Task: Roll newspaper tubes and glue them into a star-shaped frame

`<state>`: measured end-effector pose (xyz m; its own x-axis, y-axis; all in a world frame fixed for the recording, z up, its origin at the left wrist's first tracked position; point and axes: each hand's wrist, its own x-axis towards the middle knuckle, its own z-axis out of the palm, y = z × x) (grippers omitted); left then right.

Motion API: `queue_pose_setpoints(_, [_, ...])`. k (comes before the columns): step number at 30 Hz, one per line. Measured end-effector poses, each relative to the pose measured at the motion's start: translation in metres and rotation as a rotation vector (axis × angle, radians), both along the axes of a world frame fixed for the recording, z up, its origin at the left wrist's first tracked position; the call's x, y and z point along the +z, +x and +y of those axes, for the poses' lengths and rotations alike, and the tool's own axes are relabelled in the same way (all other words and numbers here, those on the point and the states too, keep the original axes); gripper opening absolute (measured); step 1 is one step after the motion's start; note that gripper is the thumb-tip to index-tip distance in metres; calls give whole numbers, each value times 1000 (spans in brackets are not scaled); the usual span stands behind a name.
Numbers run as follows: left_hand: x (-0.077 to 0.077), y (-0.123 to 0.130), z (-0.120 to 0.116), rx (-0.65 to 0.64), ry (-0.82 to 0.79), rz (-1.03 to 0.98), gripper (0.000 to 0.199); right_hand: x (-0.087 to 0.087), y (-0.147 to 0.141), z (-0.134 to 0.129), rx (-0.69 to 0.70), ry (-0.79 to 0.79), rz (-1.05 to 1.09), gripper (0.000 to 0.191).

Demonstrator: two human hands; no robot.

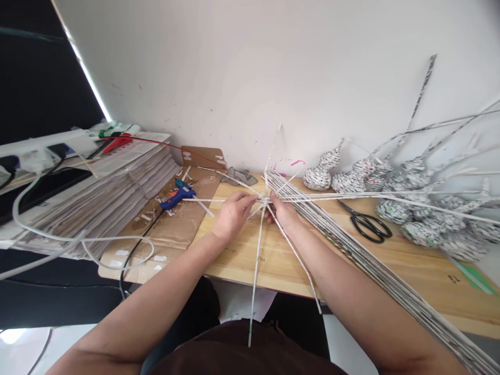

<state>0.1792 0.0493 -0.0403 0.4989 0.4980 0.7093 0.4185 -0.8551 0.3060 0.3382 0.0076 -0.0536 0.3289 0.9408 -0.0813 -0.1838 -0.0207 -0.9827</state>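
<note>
Thin rolled-paper sticks cross at one centre to form a star-shaped paper weave [256,255], its spokes pointing outward in several directions. At the left of that centre, my left hand [234,211] pinches the crossing with thumb and fingertips. From the right, my right hand [282,209] grips the same crossing, thumb on top and fingers curled beneath. Long sticks run rightward from the centre, over my right hand's side. One spoke hangs past the table's front edge toward my lap. The exact weave between my fingertips is too small to make out.
A bundle of paper sticks [351,250] lies diagonally at the right, beside black scissors [369,225]. Several woven paper gourd shapes [349,179] stand along the wall. At left are a blue glue gun [177,196] on cardboard [172,229], stacked newspapers [144,190] and loose cables [84,238].
</note>
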Motion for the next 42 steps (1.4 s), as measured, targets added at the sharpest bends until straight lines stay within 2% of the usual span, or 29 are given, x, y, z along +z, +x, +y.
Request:
queue_pose_setpoints(6, [-10, 10, 1, -23, 48, 214, 28, -4, 3, 0, -9, 39, -91, 37])
queue_pose_setpoints(11, [-12, 10, -3, -31, 75, 238, 27, -5, 3, -1, -44, 32, -128, 33])
queue_pose_setpoints(14, [-12, 11, -7, -45, 71, 241, 27, -3, 1, -1, -113, 5, -104, 29])
queue_pose_setpoints(17, [-12, 12, -8, -45, 79, 257, 27, -2, 1, -1, -124, -1, -67, 25])
queue_pose_setpoints(21, [-14, 12, -9, -23, 86, 286, 27, -1, 1, 0, -120, 11, -50, 25])
queue_pose_setpoints(27, [-16, 12, -13, -18, 93, 270, 21, 2, -4, -1, -208, -13, -127, 29])
queue_pose_setpoints(31, [-9, 9, -13, 13, 73, 272, 21, 3, -6, -5, -144, 26, -176, 31])
queue_pose_setpoints(34, [-1, -7, -11, 35, 34, 240, 21, 3, -5, -7, -86, 34, -208, 35])
queue_pose_setpoints(36, [3, -27, -9, 64, 14, 185, 22, 3, -4, -7, -81, 31, -208, 38])
queue_pose_setpoints(42, [6, -115, 4, 261, -130, 50, 20, 8, -3, -9, -127, 67, -91, 42])
